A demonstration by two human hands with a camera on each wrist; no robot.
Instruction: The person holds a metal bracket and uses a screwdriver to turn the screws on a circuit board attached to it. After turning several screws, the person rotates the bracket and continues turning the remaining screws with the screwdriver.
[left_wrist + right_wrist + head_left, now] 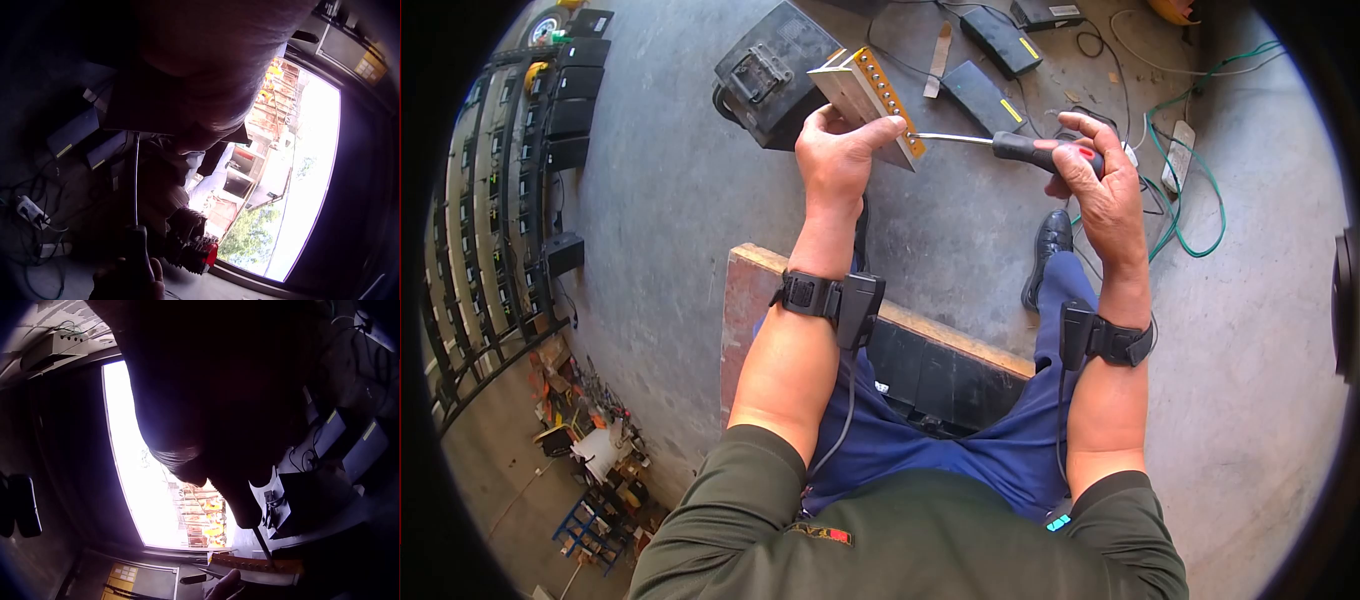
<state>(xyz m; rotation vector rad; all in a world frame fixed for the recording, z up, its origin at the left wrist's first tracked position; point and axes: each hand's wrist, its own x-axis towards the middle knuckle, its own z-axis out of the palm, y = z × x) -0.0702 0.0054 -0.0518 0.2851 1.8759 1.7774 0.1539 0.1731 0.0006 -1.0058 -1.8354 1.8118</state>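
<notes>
The head view was bright and mostly sharp, its wide lens bending the rack (504, 225) at the left inside a black round border. Both wrist views were dim: a glaring white opening (306, 181) backlit them, leaving the left hand (209, 75) shadowed and the right hand (200, 412) nearly black.

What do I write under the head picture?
Left hand grips a block; right hand holds a screwdriver to its orange strip.

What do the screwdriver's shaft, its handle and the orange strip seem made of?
Shaft: smooth metal, by its silvery shine. Handle: probably plastic or rubber, dark with low sheen. Orange strip: painted metal or plastic; even colour leaves that open.
</notes>
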